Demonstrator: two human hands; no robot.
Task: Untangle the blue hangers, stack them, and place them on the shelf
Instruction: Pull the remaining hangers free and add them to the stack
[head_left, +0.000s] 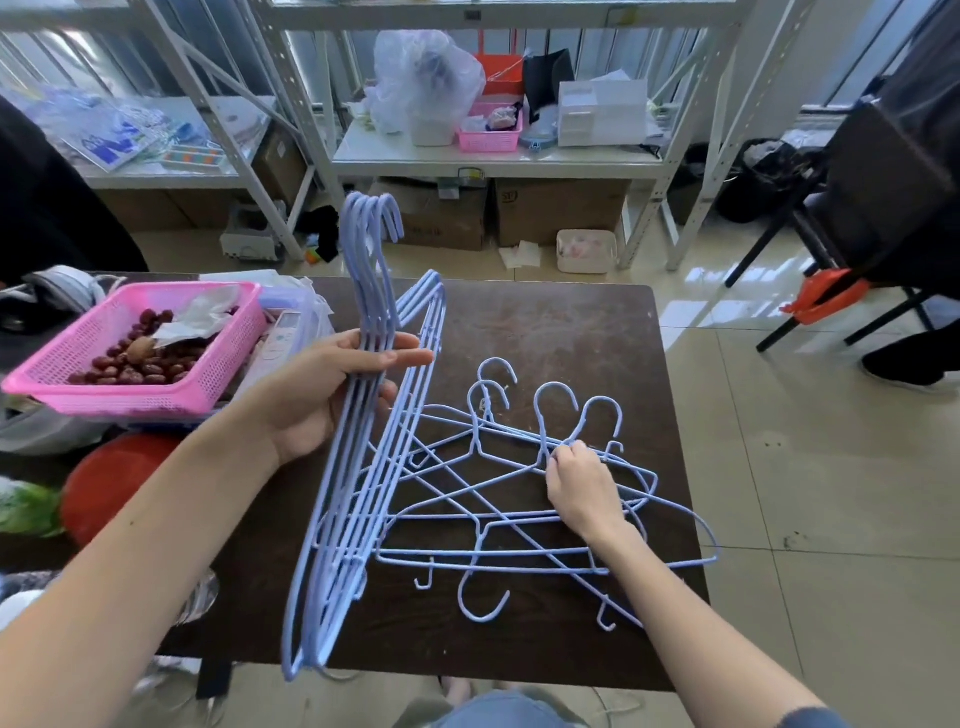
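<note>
My left hand grips a stack of several blue hangers by their necks, held upright above the dark table with the hooks pointing away from me. A tangle of several more blue hangers lies flat on the table to the right of the stack. My right hand rests on that tangle and pinches the neck of one hanger, just below its hook. The white metal shelf stands behind the table, a floor gap away.
A pink basket of red dates sits at the table's left. A pink basket, a plastic bag and white boxes crowd the shelf. Cardboard boxes stand under it. A black chair and a person's shoe are at the right.
</note>
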